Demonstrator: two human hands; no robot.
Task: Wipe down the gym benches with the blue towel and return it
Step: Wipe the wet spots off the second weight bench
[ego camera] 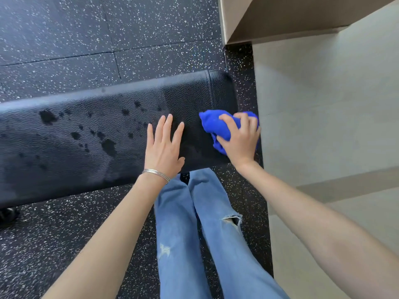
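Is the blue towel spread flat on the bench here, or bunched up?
Bunched up. The blue towel is a crumpled wad under the right hand, whose fingers curl over it at the bench end.

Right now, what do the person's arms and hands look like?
No sleeves or gloves are worn. The left hand has thin silver bangles at the wrist. The right hand shows no ring, watch or band.

Towel (218,126) on bench (86,134) right end, under right hand (239,139)
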